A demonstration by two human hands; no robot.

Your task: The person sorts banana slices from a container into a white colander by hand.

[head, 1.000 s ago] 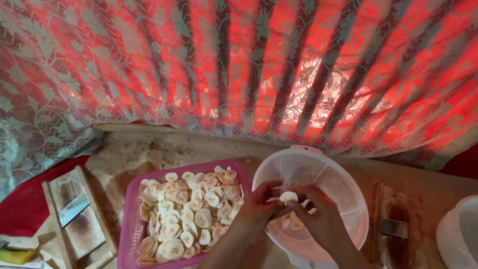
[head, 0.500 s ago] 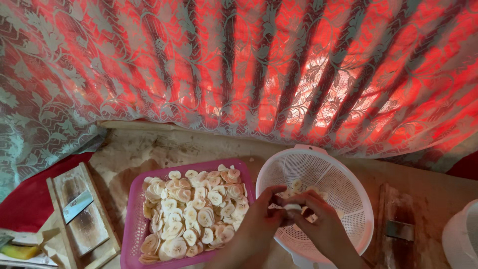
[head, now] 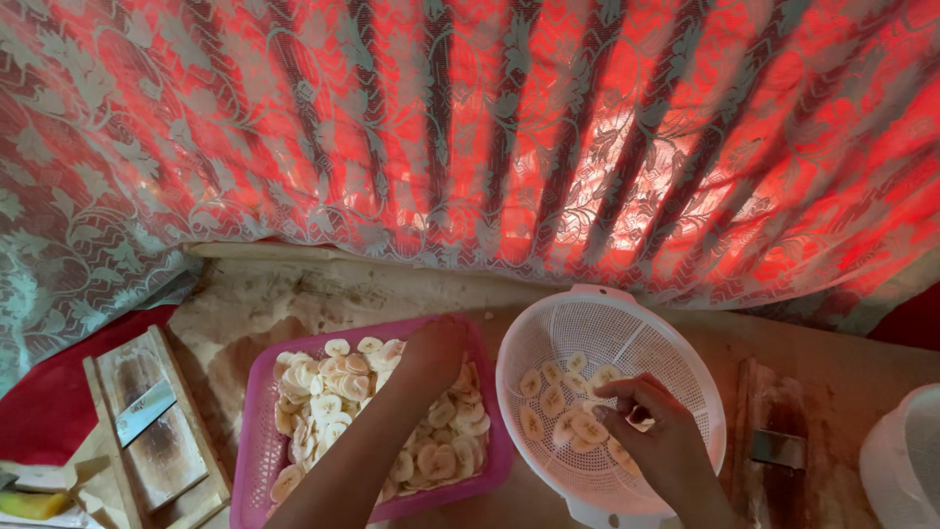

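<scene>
A pink tray (head: 257, 421) holds a heap of pale banana slices (head: 323, 392). My left hand (head: 431, 353) reaches over the tray's far right part, fingers curled down onto the slices. A white round colander (head: 676, 372) stands to the right with several banana slices (head: 553, 407) spread on its bottom. My right hand (head: 651, 421) is inside the colander, fingers bent over the slices; whether it grips one I cannot tell.
A wooden slicer board with a metal blade (head: 147, 411) lies at the left. A second wooden slicer (head: 778, 446) lies right of the colander. A white container (head: 901, 465) sits at the right edge. A red lace curtain (head: 490, 137) hangs behind.
My hands were together over the colander holding a stack of slices. The slices now lie spread in the colander, and my left hand has moved left over the pink tray.
</scene>
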